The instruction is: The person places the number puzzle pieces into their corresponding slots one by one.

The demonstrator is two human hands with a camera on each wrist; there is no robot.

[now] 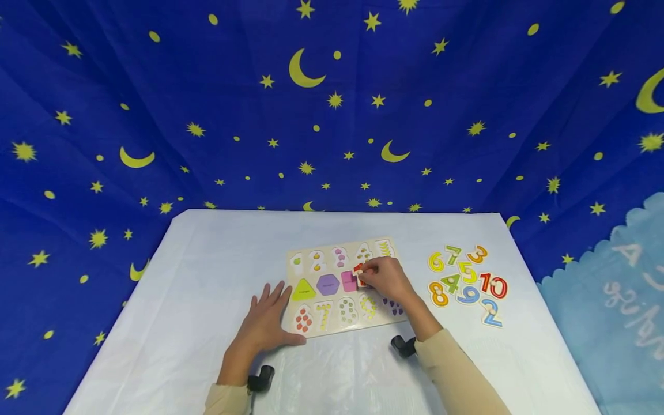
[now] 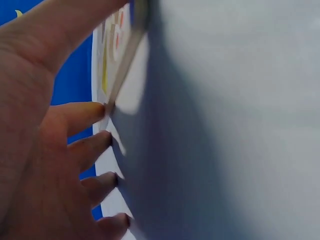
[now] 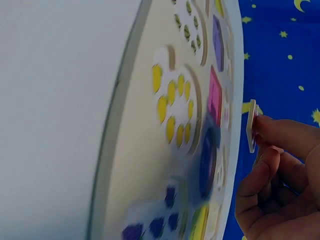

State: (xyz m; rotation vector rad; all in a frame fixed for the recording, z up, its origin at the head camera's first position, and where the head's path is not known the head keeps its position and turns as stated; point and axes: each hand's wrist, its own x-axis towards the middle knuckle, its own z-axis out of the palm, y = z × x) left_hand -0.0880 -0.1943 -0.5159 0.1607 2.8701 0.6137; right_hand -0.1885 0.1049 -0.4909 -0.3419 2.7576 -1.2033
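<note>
A wooden number puzzle board [image 1: 334, 323] lies on the table, with recesses picturing fruit and coloured shapes along its middle. My left hand [image 1: 267, 320] rests at its left edge, fingers spread, thumb by the near corner; the left wrist view shows the fingertips [image 2: 112, 180] down by the board's edge. Above the board, my right hand [image 1: 385, 278] pinches a red number 1 puzzle piece [image 1: 359, 276] between thumb and fingers. In the right wrist view that piece [image 3: 252, 127] is seen edge-on, raised off the board. The right hand covers part of the board's right side.
Right of the board lie several loose number pieces, among them a red 10 [image 1: 494, 286], a blue 2 [image 1: 491, 314] and an orange 3 [image 1: 477, 254]. White covering lies over the table [image 1: 218, 248]. A blue star-patterned cloth [image 1: 332, 144] hangs behind.
</note>
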